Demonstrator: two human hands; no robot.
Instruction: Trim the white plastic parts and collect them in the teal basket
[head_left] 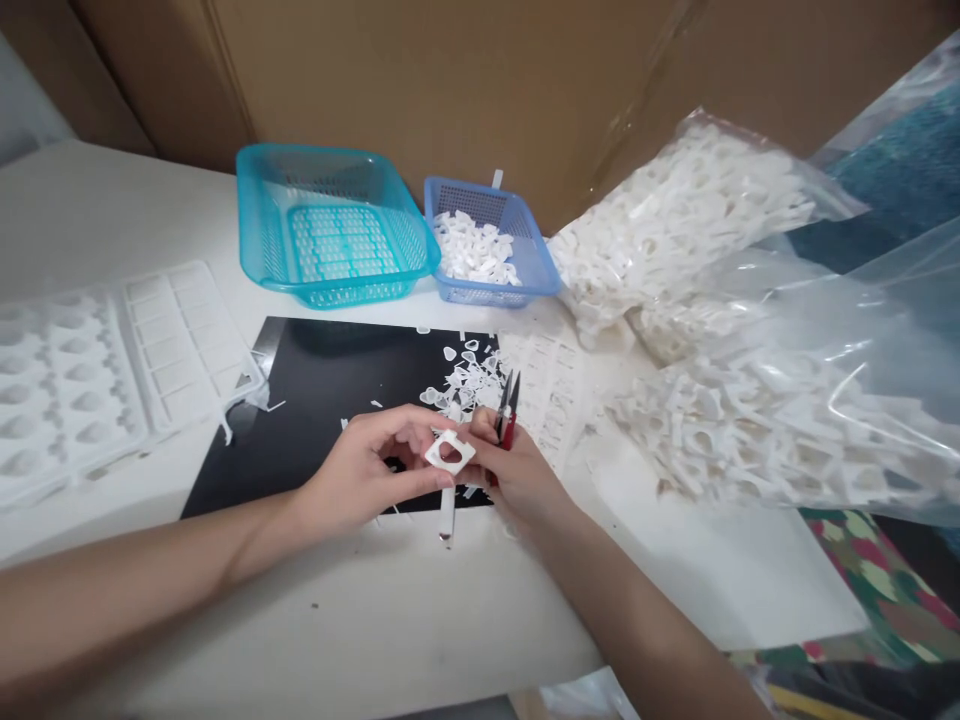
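Observation:
My left hand (382, 455) pinches a small white plastic piece (466, 452) between thumb and fingers. The piece is roughly diamond-shaped, with a large rounded hole through it. Close against its right side is my right hand (517, 470), fingers curled in. Red-handled snips (511, 415) are held in that hand, their dark blades pointing up and slightly apart. Below the piece, a white stick-like tool (447, 515) with a shiny end lies across the edge of the black mat (330, 380). Small white scraps (472, 380) are scattered on the mat just beyond my hands.
A turquoise basket (251, 240) and a blue basket (536, 255) holding white pieces stand at the back. Clear bags (750, 420) full of white parts crowd the right. White moulded trays (67, 390) lie left. A cardboard wall (450, 80) rises behind.

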